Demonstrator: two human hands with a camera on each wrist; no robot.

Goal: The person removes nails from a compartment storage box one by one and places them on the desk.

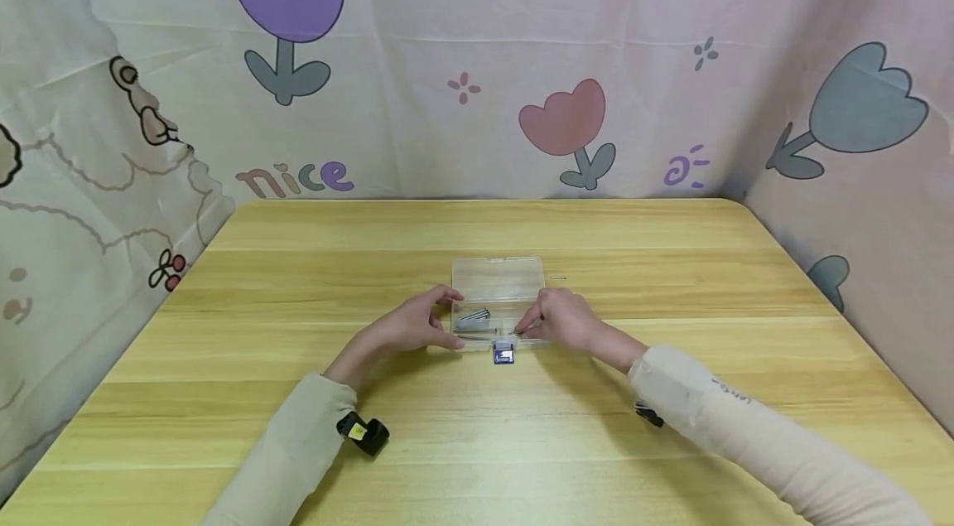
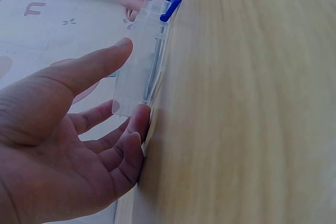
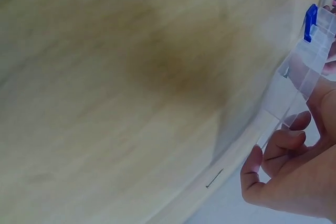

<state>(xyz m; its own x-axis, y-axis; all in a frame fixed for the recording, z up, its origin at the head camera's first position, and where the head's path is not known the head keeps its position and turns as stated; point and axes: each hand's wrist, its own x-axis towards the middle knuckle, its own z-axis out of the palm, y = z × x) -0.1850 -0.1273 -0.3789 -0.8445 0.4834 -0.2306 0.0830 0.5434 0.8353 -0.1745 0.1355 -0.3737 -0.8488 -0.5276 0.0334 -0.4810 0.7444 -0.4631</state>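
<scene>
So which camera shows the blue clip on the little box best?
The left wrist view: the blue clip stands sharp and close on the edge of the clear box. In the head view it is a tiny blue spot at the front of the box. The right wrist view catches only a blue sliver at the picture's edge.

Clear plastic box (image 1: pixel 498 294), blue latch (image 1: pixel 503 355), nails (image 1: pixel 474 316) inside, mid-table.
</scene>
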